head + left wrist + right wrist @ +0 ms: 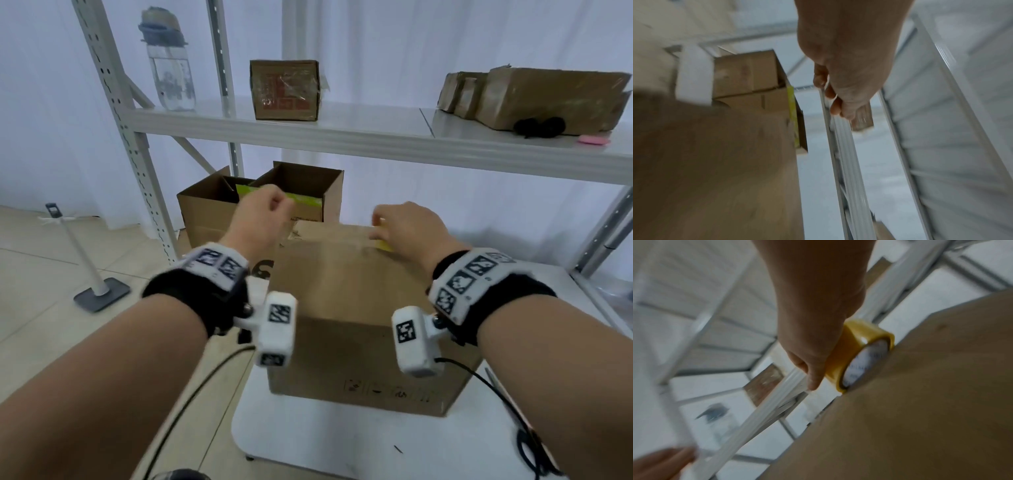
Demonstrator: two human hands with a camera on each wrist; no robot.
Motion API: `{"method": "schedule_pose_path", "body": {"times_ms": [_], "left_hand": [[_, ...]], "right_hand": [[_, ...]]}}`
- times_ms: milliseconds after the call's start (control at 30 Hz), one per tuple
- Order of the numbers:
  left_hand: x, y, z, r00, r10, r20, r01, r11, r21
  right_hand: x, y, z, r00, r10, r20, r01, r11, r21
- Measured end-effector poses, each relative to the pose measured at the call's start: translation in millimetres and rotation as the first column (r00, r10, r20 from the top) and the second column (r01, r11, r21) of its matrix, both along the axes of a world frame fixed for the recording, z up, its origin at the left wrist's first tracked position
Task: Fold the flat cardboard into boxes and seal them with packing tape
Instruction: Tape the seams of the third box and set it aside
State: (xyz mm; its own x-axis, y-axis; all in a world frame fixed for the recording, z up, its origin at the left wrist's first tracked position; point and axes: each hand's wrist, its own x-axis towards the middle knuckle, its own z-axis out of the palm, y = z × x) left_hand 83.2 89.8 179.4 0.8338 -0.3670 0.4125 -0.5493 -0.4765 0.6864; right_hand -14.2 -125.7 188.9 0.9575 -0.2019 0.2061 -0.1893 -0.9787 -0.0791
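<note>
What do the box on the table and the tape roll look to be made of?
Box: brown cardboard, matte, with faint printing low on its front. Tape roll: glossy yellowish clear plastic film, probably on a printed paper core; the pulled strip is see-through.

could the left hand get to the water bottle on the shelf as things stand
Probably not freely: the left hand is pinching the tape strip drawn from the roll. The way up to the water bottle looks open.

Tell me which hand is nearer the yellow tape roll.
Right. The right hand grips the tape roll at the box's top edge; the left hand is off to the roll's left, pinching the pulled-out tape strip.
</note>
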Motion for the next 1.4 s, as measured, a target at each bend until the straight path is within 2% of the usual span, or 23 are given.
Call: {"method": "schedule_pose_path", "body": {"times_ms": [33, 100, 167, 233, 333, 400, 467, 533, 600, 700, 833, 1000, 1200, 1333, 1400], "left_hand": [[8, 13, 0, 1.000, 0.016, -0.023, -0.016, 1.000, 0.003], [16, 28, -3, 0.998, -0.004, -0.057, 0.010, 0.994, 0.105], [16, 22, -11, 0.992, -0.059, -0.107, 0.081, 0.974, 0.212], [13, 5, -19, 0.985, -0.091, -0.145, 0.126, 0.959, 0.253], [20, -14, -32, 0.991, -0.015, -0.130, 0.059, 0.940, 0.335], [26, -15, -42, 0.970, 0.039, -0.241, 0.060, 0.918, 0.391], [29, -12, -51, 0.907, -0.034, -0.421, 0.167, 0.944, 0.283], [25, -7, -57, 0.872, -0.109, -0.477, 0.222, 0.957, 0.188], [21, -5, -62, 0.880, -0.111, -0.461, 0.223, 0.955, 0.197], [9, -3, -70, 0.907, -0.080, -0.414, 0.214, 0.933, 0.289], [-15, -5, -84, 0.958, -0.012, -0.288, 0.132, 0.907, 0.400], [-32, -7, -92, 0.970, 0.050, -0.238, 0.041, 0.930, 0.365], [-55, -9, -92, 0.974, 0.076, -0.213, 0.001, 0.940, 0.341], [-49, -1, -93, 0.978, -0.037, -0.208, 0.103, 0.942, 0.318], [-41, 2, -91, 0.976, -0.111, -0.190, 0.176, 0.912, 0.370]], "right_hand": [[-3, -12, -4, 0.999, -0.037, -0.006, 0.037, 0.999, 0.014], [-8, -24, -11, 0.999, -0.049, 0.004, 0.049, 0.999, 0.024], [-6, -14, -15, 0.999, -0.007, 0.043, 0.009, 0.999, -0.043], [3, 8, -16, 0.994, 0.049, 0.097, -0.041, 0.996, -0.082], [19, 33, -21, 0.984, 0.094, 0.154, -0.082, 0.993, -0.082], [26, 40, -28, 0.980, 0.102, 0.168, -0.089, 0.993, -0.082], [27, 43, -35, 0.979, 0.106, 0.176, -0.092, 0.992, -0.081], [24, 41, -39, 0.971, 0.098, 0.217, -0.086, 0.994, -0.061], [18, 38, -42, 0.957, 0.072, 0.280, -0.076, 0.997, 0.002], [5, 34, -48, 0.915, -0.015, 0.402, -0.042, 0.990, 0.132], [-16, 33, -62, 0.888, -0.138, 0.440, -0.004, 0.952, 0.306], [-53, 44, -66, 0.910, -0.105, 0.400, -0.033, 0.946, 0.322], [-78, 58, -95, 0.815, -0.162, 0.557, -0.002, 0.959, 0.282], [-75, 65, -107, 0.777, -0.101, 0.621, -0.018, 0.983, 0.182], [-70, 61, -107, 0.774, -0.105, 0.625, -0.015, 0.983, 0.184]]}}
